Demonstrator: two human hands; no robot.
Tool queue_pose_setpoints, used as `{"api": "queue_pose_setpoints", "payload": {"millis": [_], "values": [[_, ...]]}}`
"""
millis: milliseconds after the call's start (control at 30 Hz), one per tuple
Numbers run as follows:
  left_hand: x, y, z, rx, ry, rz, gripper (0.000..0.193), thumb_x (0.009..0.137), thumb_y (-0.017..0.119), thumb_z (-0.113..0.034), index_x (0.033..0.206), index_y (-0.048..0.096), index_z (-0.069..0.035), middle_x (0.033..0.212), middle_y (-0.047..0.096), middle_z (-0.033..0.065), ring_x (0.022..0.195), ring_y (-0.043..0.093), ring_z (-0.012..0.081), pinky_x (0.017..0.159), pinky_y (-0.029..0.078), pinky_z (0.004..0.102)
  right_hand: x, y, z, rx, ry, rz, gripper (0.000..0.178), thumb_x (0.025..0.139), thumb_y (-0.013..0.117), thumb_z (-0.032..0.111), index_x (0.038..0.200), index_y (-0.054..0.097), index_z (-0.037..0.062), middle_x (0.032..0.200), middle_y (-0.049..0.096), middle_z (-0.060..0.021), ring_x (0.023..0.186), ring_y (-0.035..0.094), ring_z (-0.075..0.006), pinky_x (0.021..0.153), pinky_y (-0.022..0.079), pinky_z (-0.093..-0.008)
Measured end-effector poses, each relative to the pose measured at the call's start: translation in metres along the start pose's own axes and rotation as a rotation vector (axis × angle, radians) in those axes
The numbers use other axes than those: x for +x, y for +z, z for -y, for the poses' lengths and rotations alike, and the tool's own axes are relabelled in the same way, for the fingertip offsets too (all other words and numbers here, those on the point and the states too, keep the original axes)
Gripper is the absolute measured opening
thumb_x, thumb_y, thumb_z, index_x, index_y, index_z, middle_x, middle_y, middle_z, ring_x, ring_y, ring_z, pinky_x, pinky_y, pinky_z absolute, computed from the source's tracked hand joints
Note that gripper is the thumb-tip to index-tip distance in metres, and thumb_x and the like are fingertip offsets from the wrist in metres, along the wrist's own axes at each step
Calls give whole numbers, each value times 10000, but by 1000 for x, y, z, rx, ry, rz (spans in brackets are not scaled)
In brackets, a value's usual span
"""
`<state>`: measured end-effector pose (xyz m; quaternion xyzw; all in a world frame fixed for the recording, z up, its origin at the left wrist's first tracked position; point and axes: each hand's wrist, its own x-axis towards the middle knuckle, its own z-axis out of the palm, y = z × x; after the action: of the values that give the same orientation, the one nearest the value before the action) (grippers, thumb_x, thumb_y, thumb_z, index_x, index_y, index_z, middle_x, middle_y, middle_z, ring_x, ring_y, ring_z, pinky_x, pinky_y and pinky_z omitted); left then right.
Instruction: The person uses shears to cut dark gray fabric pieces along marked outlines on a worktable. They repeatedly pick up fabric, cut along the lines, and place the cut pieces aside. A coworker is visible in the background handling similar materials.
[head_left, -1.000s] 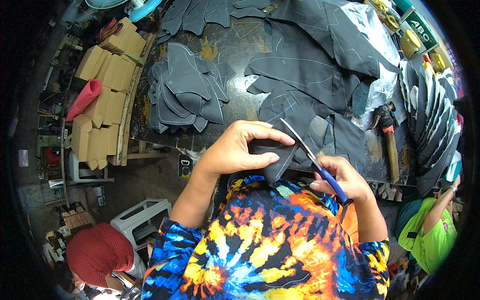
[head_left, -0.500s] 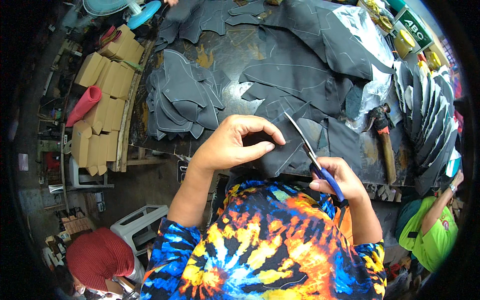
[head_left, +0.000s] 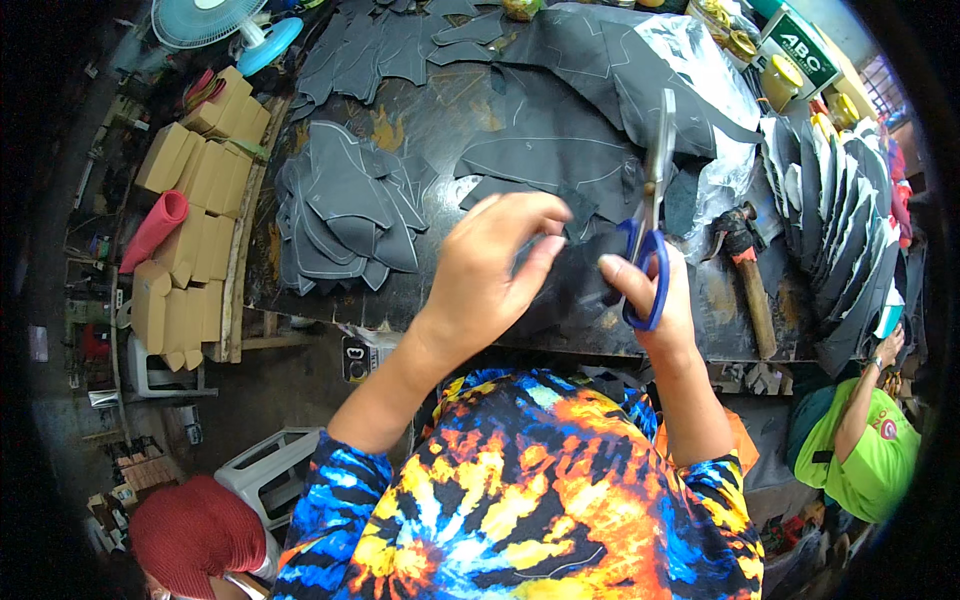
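Note:
My right hand (head_left: pixel 662 300) grips a pair of scissors (head_left: pixel 648 245) by their blue handles, with the thumb and fingers at the loops. The metal blades point away from me over the dark sheets and look nearly together. My left hand (head_left: pixel 490 265) is to the left, its thumb and index finger bent toward each other at a small dark leather-like piece (head_left: pixel 590 262). That piece is blurred between the hands and its outline is hard to make out. Beyond them lie large black sheets (head_left: pixel 545 150) marked with pale outlines. A pile of cut dark pieces (head_left: pixel 350 205) sits left of my left hand.
A hammer (head_left: pixel 748 285) with a wooden handle lies right of my right hand. Behind it stand stacked dark-and-white pieces (head_left: pixel 835 215). Tan boxes (head_left: pixel 195 220) and a pink roll (head_left: pixel 158 228) are at the left. One person in green (head_left: pixel 860 450) and another in red (head_left: pixel 195 540) are nearby.
The scissors have swung from pointing up-left to pointing nearly straight away from me, and their handles are raised. My left hand has shifted slightly, its fingertips higher. The whole view has moved a little.

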<state>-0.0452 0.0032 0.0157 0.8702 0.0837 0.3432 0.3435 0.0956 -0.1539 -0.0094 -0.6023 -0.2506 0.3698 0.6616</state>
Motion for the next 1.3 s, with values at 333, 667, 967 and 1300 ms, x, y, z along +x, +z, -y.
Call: {"api": "queue_pose_setpoints", "payload": {"millis": [333,667,967,1300], "values": [[-28,54,2,-1610,-539,-71,662,997,568,-182,1562,224,-148,1424,517,146,1288,533,251,1060,449,433,-9,16,-3,205,-80,-97,270,839,764,110,1046,633,-2,901,699,-57,751,660,-119,663,519,-251],[-6,40,16,-1283,-545,-232,471,899,626,69,1358,543,9,1312,586,89,1143,592,147,993,505,329,-25,-30,-22,80,51,201,357,866,752,335,957,565,45,871,611,-35,780,587,-112,710,474,-253],[-1,18,17,-918,-396,-183,672,834,672,133,1449,432,8,1301,566,91,1069,607,103,913,529,247,-44,-43,-23,-151,95,566,475,830,751,452,953,545,42,833,556,-32,791,519,-115,713,451,-275],[-8,21,9,-829,-419,-175,669,837,663,148,1450,423,31,1261,599,99,1072,614,125,926,525,268,-36,-26,-16,-322,124,416,322,828,793,250,862,535,61,772,509,24,735,458,-70,647,406,-246]]}}
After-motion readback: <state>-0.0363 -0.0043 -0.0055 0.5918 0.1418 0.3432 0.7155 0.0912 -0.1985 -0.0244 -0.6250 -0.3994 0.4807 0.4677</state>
